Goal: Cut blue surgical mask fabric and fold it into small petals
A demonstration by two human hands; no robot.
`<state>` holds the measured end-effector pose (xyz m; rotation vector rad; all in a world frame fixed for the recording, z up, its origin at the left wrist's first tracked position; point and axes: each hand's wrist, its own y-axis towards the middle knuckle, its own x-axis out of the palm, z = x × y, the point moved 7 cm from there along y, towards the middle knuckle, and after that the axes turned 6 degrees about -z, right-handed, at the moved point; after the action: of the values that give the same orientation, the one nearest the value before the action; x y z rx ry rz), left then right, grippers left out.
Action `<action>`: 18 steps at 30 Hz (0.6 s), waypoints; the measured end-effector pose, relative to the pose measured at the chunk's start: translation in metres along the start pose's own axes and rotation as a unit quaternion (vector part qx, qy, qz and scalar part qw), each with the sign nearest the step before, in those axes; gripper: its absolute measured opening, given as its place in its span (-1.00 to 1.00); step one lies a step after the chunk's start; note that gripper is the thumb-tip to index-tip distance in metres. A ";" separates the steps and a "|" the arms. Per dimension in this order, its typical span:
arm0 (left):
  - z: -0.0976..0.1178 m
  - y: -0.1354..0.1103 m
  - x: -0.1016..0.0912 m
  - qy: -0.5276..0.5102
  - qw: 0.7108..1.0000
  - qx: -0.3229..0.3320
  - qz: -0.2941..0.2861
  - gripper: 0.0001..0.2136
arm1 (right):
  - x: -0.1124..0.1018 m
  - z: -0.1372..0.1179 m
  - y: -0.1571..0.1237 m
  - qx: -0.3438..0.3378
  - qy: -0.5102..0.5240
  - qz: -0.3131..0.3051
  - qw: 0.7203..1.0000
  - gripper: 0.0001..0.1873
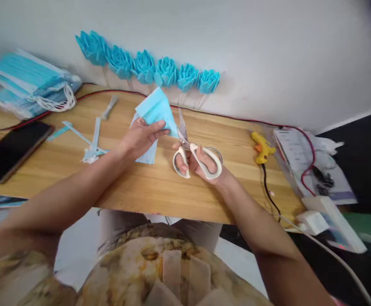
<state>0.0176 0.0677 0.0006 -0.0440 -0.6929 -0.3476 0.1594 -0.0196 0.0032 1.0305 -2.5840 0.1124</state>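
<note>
My left hand (145,135) pinches a folded piece of light blue mask fabric (157,108) above the wooden table. In my right hand (201,163) is a pair of scissors (206,160) with white handles, my fingers through the loops. Its blades are near the lower right corner of the fabric; whether they are cutting into it I cannot tell. Beneath my left hand lies another pale blue fabric piece (147,155), partly covered. Cut strips (96,134) of blue and white lie on the table left of my left wrist.
Several blue fabric flowers (144,68) on thin stems lean along the wall. Stacked blue masks (32,80) and a black phone (13,148) lie at the left. At the right are a yellow glue gun (262,148) with its cord and a white power strip (334,223). A red cable (230,117) runs along the back.
</note>
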 end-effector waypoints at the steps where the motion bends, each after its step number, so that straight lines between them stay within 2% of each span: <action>1: -0.001 0.000 0.000 0.003 1.000 -0.001 -0.003 -0.65 | 0.000 -0.001 0.000 0.000 0.000 0.002 1.000 -0.34; 8: -0.004 -0.002 0.003 0.031 0.999 -0.002 -0.015 -0.61 | -0.002 -0.002 0.001 0.005 0.003 0.005 1.000 -0.35; 14: 0.001 -0.001 -0.001 0.025 1.000 0.010 0.005 -0.64 | -0.006 -0.005 0.000 -0.006 0.004 0.016 1.000 -0.37; 18: 0.000 -0.001 0.000 0.012 1.000 -0.003 -0.009 -0.69 | -0.007 -0.006 0.000 -0.010 -0.004 0.014 1.000 -0.36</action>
<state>0.0174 0.0671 0.0009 -0.0401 -0.6695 -0.3678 0.1660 -0.0143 0.0068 0.9902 -2.6026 0.0901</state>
